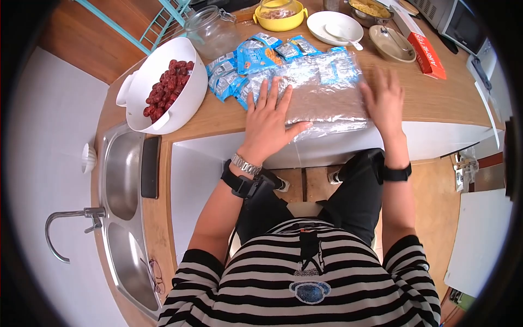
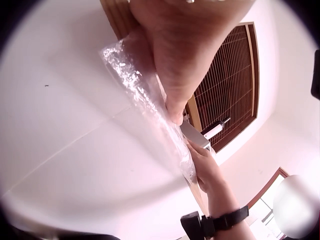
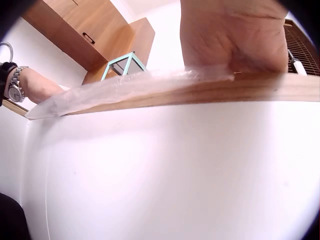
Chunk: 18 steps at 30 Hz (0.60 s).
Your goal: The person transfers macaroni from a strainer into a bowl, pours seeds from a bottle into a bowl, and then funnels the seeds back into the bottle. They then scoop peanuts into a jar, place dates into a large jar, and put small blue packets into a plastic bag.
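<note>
A crinkled sheet of clear plastic (image 1: 327, 101) lies on the wooden counter in front of me, its near edge hanging over the front. My left hand (image 1: 268, 119) rests on its left part with the fingers spread straight and the thumb along the near edge. At the right end of the sheet is my right hand (image 1: 385, 103), slightly blurred, fingers extended and thumb toward the plastic. The left wrist view shows the plastic (image 2: 137, 87) drooping past the counter edge under the left thumb. Several blue snack packets (image 1: 253, 59) lie behind and left of the sheet, partly under it.
A white colander-like bowl (image 1: 193, 101) of red dates stands left, near a glass jar (image 1: 210, 35). Behind are a yellow pot (image 1: 279, 23), a white plate (image 1: 321, 30), a beige bowl (image 1: 389, 43) and a red-and-white box (image 1: 427, 57). A steel sink (image 1: 122, 180) is at far left.
</note>
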Motion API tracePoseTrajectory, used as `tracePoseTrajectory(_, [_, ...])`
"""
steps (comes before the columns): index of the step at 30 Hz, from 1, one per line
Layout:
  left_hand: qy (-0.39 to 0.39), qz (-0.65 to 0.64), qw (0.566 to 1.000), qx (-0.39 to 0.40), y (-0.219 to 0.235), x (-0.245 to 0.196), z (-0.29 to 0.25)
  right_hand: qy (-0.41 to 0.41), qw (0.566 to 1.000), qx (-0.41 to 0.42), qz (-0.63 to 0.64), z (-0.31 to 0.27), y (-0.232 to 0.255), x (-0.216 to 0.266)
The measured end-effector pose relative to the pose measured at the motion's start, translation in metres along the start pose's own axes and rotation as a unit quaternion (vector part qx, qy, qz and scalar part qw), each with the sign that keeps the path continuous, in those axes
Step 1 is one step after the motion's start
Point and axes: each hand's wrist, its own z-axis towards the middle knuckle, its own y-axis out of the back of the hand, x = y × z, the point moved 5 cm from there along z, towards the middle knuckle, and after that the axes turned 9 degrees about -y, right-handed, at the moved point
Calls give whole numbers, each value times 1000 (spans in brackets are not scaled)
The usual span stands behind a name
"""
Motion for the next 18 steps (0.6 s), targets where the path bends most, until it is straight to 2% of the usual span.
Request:
tracePoseTrajectory(1, [0,0,1000,-2,0,0,0,19,991,-112,67,-5,14,-7])
tracePoseTrajectory(2, [-1,1,1000,1,0,1,0,20,991,-113,66,-14,20,-8])
tracePoseTrajectory(3, [-3,1,1000,4,-1,1,-1,-76,988,-39,127,-27,21,-18])
tracePoseTrajectory(4, [-7,0,1000,4,0,0,-1,-171,967,36,186,-44,21,-27])
tracePoseTrajectory(5, [0,-14,1000,6,1,1,0,-264,927,109,242,-60,19,-33])
tracePoseTrajectory(7, [2,-29,1000,7,2,1,1,-335,831,300,328,-90,4,-18])
tracePoseTrajectory(8, [10,-38,999,14,3,0,1,-337,789,331,393,-102,-9,-13])
tracePoseTrajectory(9, [18,-46,999,20,4,0,0,-337,741,359,456,-111,-21,-5])
tracePoseTrajectory(10, [10,-47,999,20,5,-1,0,-341,742,353,457,-112,-24,0])
tracePoseTrajectory(12, [10,-84,996,14,7,-1,0,-418,608,274,617,-104,-26,8])
tracePoseTrajectory(13, [-2,-86,996,13,9,-3,0,-421,609,261,619,-100,-25,6])
tracePoseTrajectory(15, [15,-107,994,-6,11,-1,-1,-369,616,218,661,-87,-16,4])
tracePoseTrajectory(18, [-1,-150,987,-66,16,4,-2,-361,635,153,665,-70,22,-11])
